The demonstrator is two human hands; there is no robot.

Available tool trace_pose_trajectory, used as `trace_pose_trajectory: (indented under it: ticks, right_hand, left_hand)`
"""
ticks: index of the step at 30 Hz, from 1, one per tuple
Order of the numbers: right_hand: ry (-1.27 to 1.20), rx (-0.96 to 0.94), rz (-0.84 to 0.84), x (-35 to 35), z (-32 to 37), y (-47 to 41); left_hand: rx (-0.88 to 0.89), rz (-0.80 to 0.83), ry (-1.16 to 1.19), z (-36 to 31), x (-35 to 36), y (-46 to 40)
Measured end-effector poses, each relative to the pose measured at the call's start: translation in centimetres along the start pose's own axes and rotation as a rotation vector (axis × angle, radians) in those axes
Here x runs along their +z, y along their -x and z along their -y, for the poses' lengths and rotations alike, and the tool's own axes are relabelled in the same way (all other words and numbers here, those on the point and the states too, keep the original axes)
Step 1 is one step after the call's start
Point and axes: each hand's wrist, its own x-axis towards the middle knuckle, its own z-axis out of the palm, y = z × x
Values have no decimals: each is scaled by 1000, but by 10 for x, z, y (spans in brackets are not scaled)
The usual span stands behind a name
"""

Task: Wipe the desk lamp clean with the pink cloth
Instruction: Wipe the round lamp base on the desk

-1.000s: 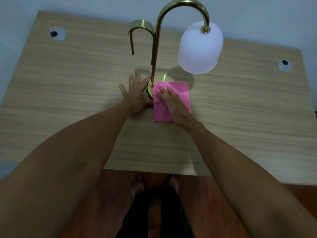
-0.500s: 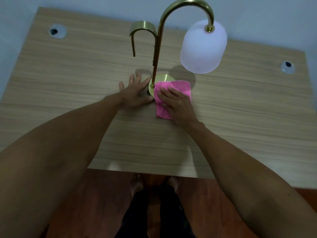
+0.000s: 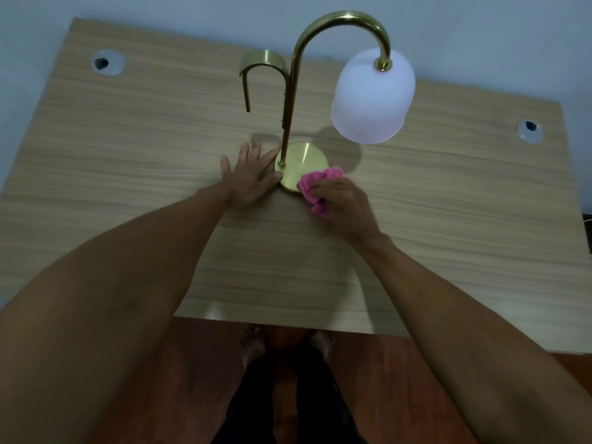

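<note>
Brass desk lamp (image 3: pixel 302 161) is standing on a light wood-grain desk (image 3: pixel 128 149) against a pale wall; left hand (image 3: pixel 248 182) is lying spread flat beside its base, right hand (image 3: pixel 342 203) is clutching the crumpled pink cloth (image 3: pixel 315 187).

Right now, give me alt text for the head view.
The right hand bunches a pink cloth against the near edge of a brass desk lamp's round base on a wooden desk. The left hand lies flat, steadying the base.

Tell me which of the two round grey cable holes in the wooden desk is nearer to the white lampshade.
The right round grey cable hole, beside the white lampshade; the left one lies beyond the brass stem.
</note>
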Motion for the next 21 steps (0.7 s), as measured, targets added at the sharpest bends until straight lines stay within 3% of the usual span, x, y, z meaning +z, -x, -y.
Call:
trace_pose_trajectory:
  ticks: [4, 5, 8, 10, 14, 17, 21]
  right_hand:
    - [-150, 399, -317, -23, -8, -5]
    - [-180, 433, -309, -24, -10, -8]
    - [-407, 376, -94, -19, 10, -23]
    - [-463, 309, -75, -11, 22, -26]
    - [-126, 330, 203, 18, 32, -7]
    - [-66, 265, 124, 32, 44, 8]
    - [-154, 256, 203, 35, 62, 14]
  left_hand:
    - [4, 0, 11, 2, 1, 0]
    - [0, 0, 18, 3, 2, 0]
    - [-16, 4, 31, 3, 4, -3]
    - [-23, -8, 21, 3, 5, -4]
    - [-26, -27, 10, 4, 6, -6]
    - [-35, -32, -2, 2, 6, -4]
    - [-32, -23, 7, -2, 5, -2]
